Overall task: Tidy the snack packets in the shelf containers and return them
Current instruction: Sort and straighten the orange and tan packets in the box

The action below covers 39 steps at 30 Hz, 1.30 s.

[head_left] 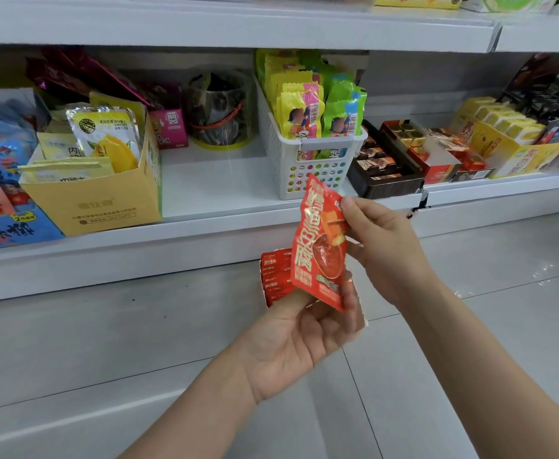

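**Snack shelf tidy: one red packet in hand, container still off the shelf**

Nearest the camera, the left hand (299, 339) is held palm up below the shelf edge. Its fingers (351, 293) are curled up around the lower end of a single red snack packet (319, 246) and around a small container of red packets (276, 276) partly hidden behind it. How the container is supported underneath cannot be told; only its left side and a stack of matching red packets show.

The right hand (382, 246) pinches the upper right edge of the red snack packet between thumb and fingers. The packet stands nearly upright, tilted slightly, in front of the shelf lip and touching nothing on the shelf.

On the shelf (211, 180) there is a bare stretch between a yellow cardboard box (99, 200) of mango packets on the left and a white perforated basket (307, 167) of yellow and green packets on the right. A clear tub (220, 111) sits behind this gap. Dark and red chocolate trays (387, 164) lie right of the basket.

Assessment of progress: the work on this container appears to be mid-course. The loose packet has yet to be seated with the others, and the container has yet to be returned; the bare stretch looks the likely place for it, though this is inference only. The yellow box holds packets at mixed angles and may need attention. Whether the other containers have been tidied cannot be determined.
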Available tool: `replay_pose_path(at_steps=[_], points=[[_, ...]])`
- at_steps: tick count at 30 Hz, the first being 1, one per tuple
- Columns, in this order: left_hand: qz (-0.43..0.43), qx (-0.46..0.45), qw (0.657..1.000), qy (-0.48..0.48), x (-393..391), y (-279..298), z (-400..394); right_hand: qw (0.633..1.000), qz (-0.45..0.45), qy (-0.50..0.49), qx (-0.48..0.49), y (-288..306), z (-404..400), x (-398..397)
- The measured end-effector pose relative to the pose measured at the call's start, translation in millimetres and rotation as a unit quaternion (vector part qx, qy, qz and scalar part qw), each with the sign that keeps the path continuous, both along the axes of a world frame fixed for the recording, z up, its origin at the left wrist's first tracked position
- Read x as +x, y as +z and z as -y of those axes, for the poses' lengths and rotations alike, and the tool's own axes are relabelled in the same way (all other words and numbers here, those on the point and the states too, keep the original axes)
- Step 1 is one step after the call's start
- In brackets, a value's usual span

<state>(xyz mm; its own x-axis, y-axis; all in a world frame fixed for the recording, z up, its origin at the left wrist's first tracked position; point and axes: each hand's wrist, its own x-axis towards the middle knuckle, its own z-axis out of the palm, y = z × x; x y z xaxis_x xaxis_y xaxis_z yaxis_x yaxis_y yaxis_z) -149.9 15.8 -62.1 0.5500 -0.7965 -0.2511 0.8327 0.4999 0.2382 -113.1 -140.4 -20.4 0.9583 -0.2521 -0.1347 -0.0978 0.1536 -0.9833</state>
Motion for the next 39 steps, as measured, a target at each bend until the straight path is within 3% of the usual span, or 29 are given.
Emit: replay_pose_path(at_steps=[3,8,13,16,29,34,39], points=[[-0.013,0.033,0.997,0.062,6,3,0,0.998,-0.004,0.039,0.046,-1,1,-3],[0.107,0.204,0.96,0.158,17,8,-4,0.979,-0.061,0.083,0.178,7,15,-9],[0.253,0.332,0.894,0.165,18,8,-10,0.995,-0.039,0.078,0.051,9,15,-10],[0.271,0.357,0.882,0.147,14,6,-11,0.999,-0.03,0.035,0.024,8,13,-10],[0.234,0.2,0.948,0.085,17,2,-23,0.999,-0.038,-0.033,-0.01,10,17,-8],[0.189,0.21,0.954,0.097,17,-9,-24,0.998,-0.032,-0.05,-0.019,10,19,-7],[0.072,0.224,0.967,0.1,13,-10,-15,0.999,-0.035,-0.027,0.0,9,18,-10]])
